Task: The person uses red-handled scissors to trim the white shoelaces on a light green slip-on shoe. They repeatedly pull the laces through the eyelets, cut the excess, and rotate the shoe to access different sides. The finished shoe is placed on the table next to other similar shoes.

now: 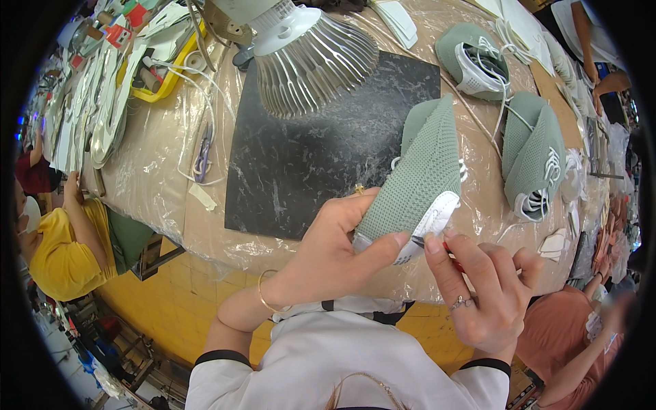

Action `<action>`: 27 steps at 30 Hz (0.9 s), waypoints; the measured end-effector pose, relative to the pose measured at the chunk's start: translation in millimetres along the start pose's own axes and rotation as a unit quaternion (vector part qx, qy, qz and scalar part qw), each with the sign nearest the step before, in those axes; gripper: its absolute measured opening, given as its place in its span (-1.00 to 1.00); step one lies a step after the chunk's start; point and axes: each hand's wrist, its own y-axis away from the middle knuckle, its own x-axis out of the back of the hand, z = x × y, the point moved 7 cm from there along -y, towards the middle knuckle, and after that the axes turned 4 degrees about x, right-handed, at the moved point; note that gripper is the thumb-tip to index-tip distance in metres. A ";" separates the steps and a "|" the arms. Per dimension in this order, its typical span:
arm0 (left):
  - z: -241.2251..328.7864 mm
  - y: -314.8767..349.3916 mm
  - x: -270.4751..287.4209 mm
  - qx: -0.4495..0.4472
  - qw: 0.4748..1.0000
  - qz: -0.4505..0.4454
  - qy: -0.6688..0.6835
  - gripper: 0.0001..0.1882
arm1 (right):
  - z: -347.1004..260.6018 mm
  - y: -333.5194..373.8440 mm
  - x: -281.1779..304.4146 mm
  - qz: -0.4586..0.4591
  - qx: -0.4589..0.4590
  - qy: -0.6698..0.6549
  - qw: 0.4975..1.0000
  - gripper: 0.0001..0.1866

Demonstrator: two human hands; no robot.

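Note:
My left hand [335, 246] grips the white heel end of a sage-green knit shoe upper [420, 171], thumb pressed on its edge. The upper points away from me, over the right edge of a black marbled mat [301, 157]. My right hand [485, 287] holds a thin red-handled tool [447, 249] whose tip touches the white heel piece beside my left thumb. A ring is on the right hand, a gold bangle on the left wrist.
Two more green shoe uppers [475, 58] [536, 154] with white laces lie at the right on the plastic-covered table [157, 178]. A finned lamp head [307, 58] hangs over the mat. A yellow tray [160, 72] and white parts sit far left. Other people stand at left and right.

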 end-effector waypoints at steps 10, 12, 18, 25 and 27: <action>-7.5 -3.6 -0.5 0.014 0.998 -0.009 0.061 -0.70 | 1.1 7.7 -8.2 0.043 0.027 -0.025 0.998 -0.57; -6.8 -3.9 -0.3 0.012 0.998 -0.011 0.059 -0.71 | 1.9 8.9 -10.2 0.050 0.021 -0.035 0.998 -0.57; -6.3 -4.2 -0.2 0.026 0.998 -0.009 0.063 -0.70 | 4.8 8.9 -12.2 0.055 0.010 -0.060 0.997 -0.61; -6.1 -2.9 1.5 0.034 0.996 -0.003 0.079 -0.69 | 31.2 18.4 -20.6 0.156 -0.078 -0.235 0.956 -0.50; -3.0 -3.5 1.5 0.023 0.995 0.001 0.099 -0.68 | 32.6 21.6 -24.6 0.172 -0.089 -0.290 0.937 -0.39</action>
